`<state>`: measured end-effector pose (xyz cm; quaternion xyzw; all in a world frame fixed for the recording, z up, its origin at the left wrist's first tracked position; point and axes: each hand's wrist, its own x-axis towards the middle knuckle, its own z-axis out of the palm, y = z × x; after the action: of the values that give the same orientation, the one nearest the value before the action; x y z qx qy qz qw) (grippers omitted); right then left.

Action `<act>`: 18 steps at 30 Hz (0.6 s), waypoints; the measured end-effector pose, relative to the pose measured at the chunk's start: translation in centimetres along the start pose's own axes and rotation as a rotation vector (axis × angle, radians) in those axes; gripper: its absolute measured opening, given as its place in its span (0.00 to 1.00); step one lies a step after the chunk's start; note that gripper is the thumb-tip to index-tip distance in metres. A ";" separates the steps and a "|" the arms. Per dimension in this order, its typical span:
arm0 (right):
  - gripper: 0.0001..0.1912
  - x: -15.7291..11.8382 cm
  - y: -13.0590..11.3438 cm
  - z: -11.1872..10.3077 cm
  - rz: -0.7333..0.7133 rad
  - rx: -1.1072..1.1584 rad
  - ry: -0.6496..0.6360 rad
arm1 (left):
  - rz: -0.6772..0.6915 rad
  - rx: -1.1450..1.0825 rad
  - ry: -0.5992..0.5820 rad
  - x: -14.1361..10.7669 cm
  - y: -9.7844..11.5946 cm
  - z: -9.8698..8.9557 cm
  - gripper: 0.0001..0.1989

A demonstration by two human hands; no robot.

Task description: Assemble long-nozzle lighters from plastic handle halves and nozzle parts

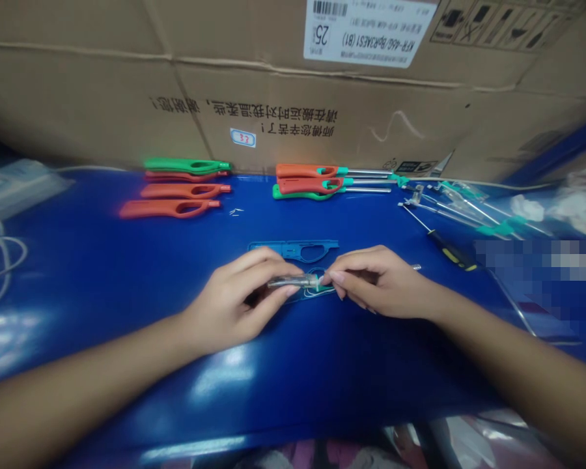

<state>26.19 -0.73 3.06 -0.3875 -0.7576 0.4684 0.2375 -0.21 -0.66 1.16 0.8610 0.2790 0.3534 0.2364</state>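
Observation:
My left hand (239, 296) and my right hand (376, 283) meet over the middle of the table, both pinching a slim metal lighter tube (293, 281) with a small teal fitting at its right end. Just beyond my fingers lies a blue plastic lighter shell (293, 250). Under the hands, a thin, clear-looking loop of wire (317, 293) rests on a teal piece, partly hidden. Past my right hand's fingers, a screwdriver with a yellow and black handle (454, 252) lies on the table.
Finished-looking orange and green lighter bodies (168, 208) lie in rows along the back, against a large cardboard carton (273, 98). Metal tube parts (469, 210) are heaped at the back right. A white cable coil (0, 254) sits at far left.

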 end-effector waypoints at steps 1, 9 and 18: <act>0.14 0.0 -0.2 0.0 0.020 0.013 -0.007 | 0.008 -0.003 -0.001 0.0 0.1 0.0 0.10; 0.11 0.1 -0.4 0.4 0.264 0.217 -0.025 | -0.029 0.013 -0.069 -0.2 0.1 0.3 0.09; 0.10 -0.1 -0.2 0.6 0.221 0.215 -0.027 | -0.043 0.036 -0.027 0.2 0.2 0.3 0.08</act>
<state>25.69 -1.17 2.98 -0.4348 -0.6588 0.5753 0.2146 0.16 -0.70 1.17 0.8637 0.3005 0.3316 0.2319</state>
